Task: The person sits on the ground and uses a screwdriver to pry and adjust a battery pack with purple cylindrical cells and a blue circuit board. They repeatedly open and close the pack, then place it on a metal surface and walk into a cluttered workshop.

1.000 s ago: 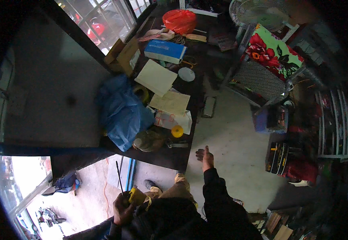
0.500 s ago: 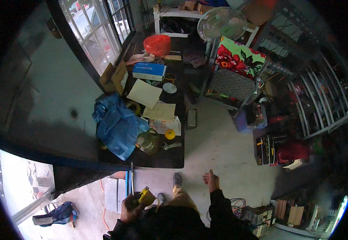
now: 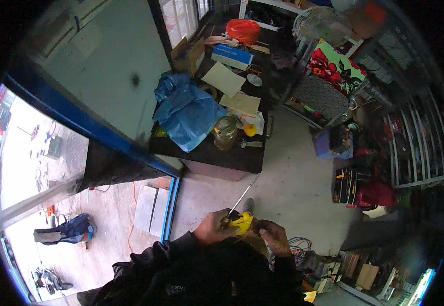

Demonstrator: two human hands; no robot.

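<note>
My left hand (image 3: pixel 214 228) is closed around a yellow-and-black tape measure (image 3: pixel 242 222), held low in front of my body. From beside that hand a thin pale strip (image 3: pixel 242 198) slants up and to the right; whether it is the tape's blade or a separate rod I cannot make out. My right hand (image 3: pixel 275 238) meets the tape measure on its right side with curled fingers, the fingertips against the casing. Beyond both hands stands a dark table (image 3: pixel 250 159) bearing a crumpled blue plastic bag (image 3: pixel 189 115) and a glass jug (image 3: pixel 225 133).
Papers (image 3: pixel 224 79), a blue box (image 3: pixel 232 56) and a red bag (image 3: pixel 243 31) lie farther back on the table. A blue-framed doorway (image 3: pixel 170 211) opens at left. To the right are a blue crate (image 3: pixel 329 143) and a metal rack (image 3: pixel 416 137); coiled cables (image 3: pixel 298 247) lie near my right arm.
My right hand has come in from the right to the tape measure. My left hand has moved right and slightly up with it. The view has turned toward the doorway.
</note>
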